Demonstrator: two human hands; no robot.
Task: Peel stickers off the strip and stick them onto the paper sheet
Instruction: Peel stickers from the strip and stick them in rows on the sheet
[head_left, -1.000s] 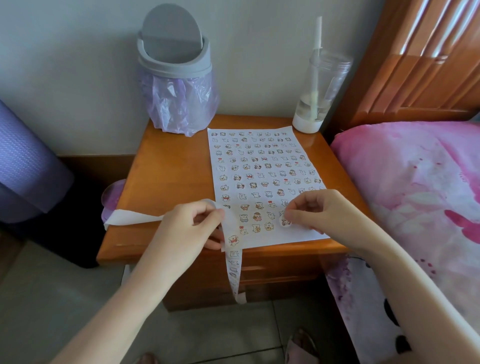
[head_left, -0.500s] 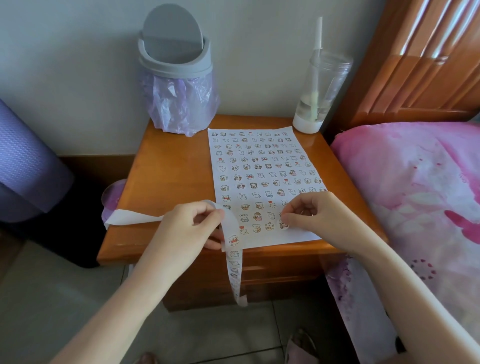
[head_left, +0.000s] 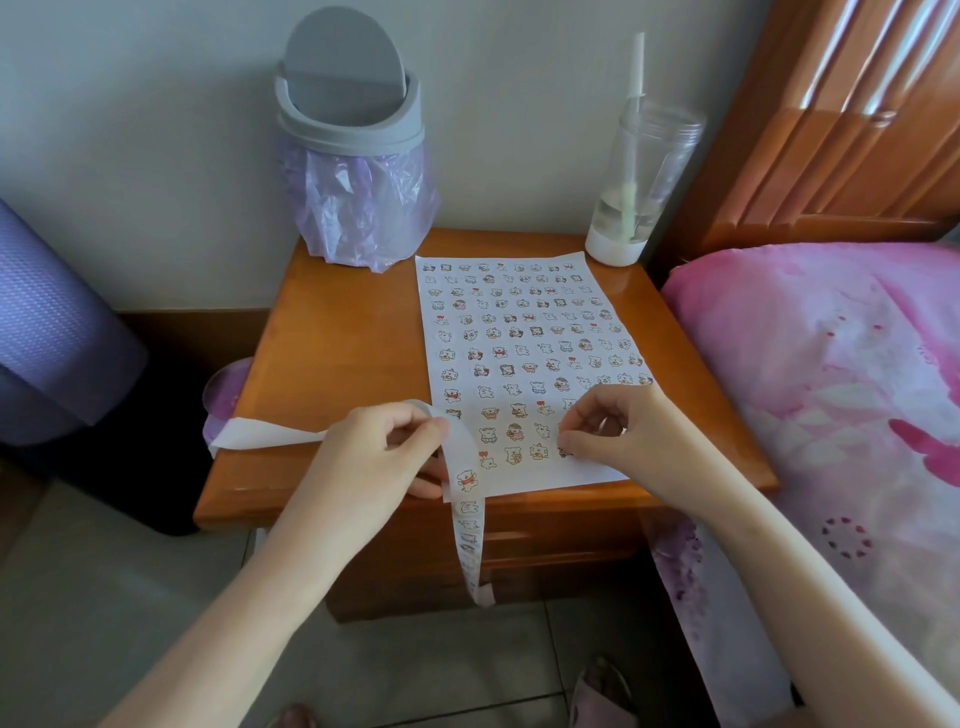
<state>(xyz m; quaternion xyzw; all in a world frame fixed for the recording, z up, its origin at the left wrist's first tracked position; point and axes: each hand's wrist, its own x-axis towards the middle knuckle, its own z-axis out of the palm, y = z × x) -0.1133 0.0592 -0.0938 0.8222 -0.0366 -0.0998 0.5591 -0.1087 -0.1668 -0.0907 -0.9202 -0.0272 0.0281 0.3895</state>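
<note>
My left hand (head_left: 379, 457) is pinching the sticker strip (head_left: 466, 483); my right hand (head_left: 618, 426) is pinching a sticker (head_left: 565, 451) down onto the paper sheet (head_left: 587, 470).

A single wide-angle view from the person's head, tilted forward and down, sits close above the near edge of the surface (head_left: 337, 338) (nearly its whole top fits in frame). It faces the wall (head_left: 156, 130) behind the far edge. The bed (head_left: 831, 389) fills the right side, and the floor (head_left: 130, 571) the bottom left.
</note>
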